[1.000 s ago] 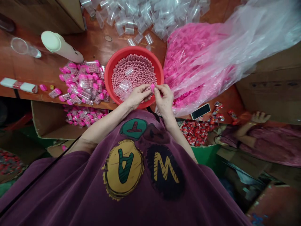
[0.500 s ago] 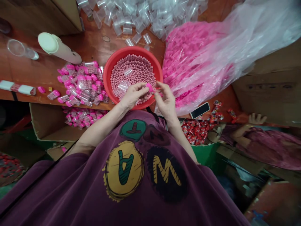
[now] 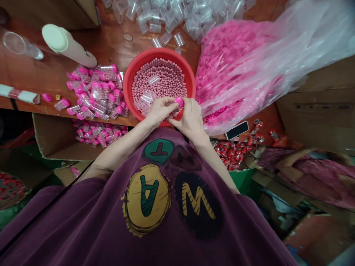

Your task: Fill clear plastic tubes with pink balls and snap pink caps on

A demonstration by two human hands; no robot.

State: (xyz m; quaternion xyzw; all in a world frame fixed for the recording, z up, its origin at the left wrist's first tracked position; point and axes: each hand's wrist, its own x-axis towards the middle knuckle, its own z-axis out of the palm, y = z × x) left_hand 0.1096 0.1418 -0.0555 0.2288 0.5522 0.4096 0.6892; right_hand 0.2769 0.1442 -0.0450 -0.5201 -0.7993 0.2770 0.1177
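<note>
Over the near rim of a red bowl (image 3: 128, 79) filled with pink beads (image 3: 172, 74), my two hands meet. My left hand (image 3: 161, 111) is closed, fingertips pinched on a small piece with a pink cap (image 3: 179, 101). Against its other side rest the fingers of my right hand (image 3: 191, 118), curled round it; its body is mostly hidden by the fingers. Clear tubes (image 3: 148, 96) lie on the beads. Left of the bowl is a pile of capped, bead-filled tubes (image 3: 97, 92). A clear bag of pink caps (image 3: 233, 66) stands at the right.
Empty clear tubes (image 3: 166, 16) are heaped behind the bowl. A white bottle (image 3: 69, 46) lies at the left. A phone (image 3: 237, 130) sits by the table edge, above red wrapped pieces (image 3: 230, 153). Below the edge, a cardboard box (image 3: 55, 142) holds more filled tubes. Another person's arm shows at the right.
My right hand has closed in around the capped piece beside my left fingertips. The view has shifted slightly. The other person's hand has left the table edge at the right.
</note>
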